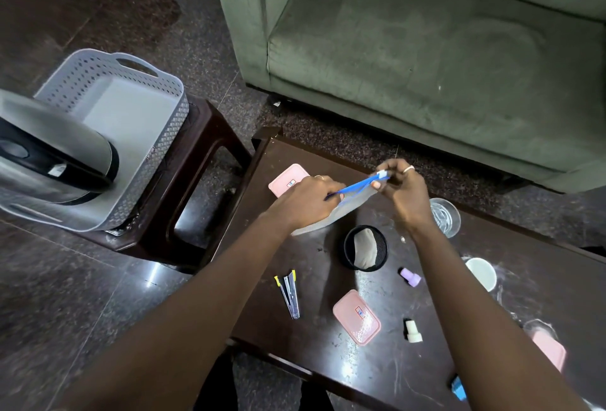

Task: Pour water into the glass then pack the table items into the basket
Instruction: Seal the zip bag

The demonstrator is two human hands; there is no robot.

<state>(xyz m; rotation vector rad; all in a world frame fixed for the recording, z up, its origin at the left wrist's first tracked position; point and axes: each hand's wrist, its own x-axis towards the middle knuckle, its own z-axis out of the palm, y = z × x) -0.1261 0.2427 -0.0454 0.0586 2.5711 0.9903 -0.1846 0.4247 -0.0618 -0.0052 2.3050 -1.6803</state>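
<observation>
While no label reads clearly, both hands — left hand (305, 202), right hand (405, 191) — pinch a blue-zip pouch (354, 194).

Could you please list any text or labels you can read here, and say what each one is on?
No text is legible.
Far pink box: small red-and-blue label, too small to read.
Near pink box: same kind of label, blurred.
Kettle: white sticker, unreadable.

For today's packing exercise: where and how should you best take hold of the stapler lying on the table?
Take the stapler across its narrow middle, coming from straight above. It lies flat and long on the table with bare surface on both sides, so a thumb and fingers should fit either side.
</observation>
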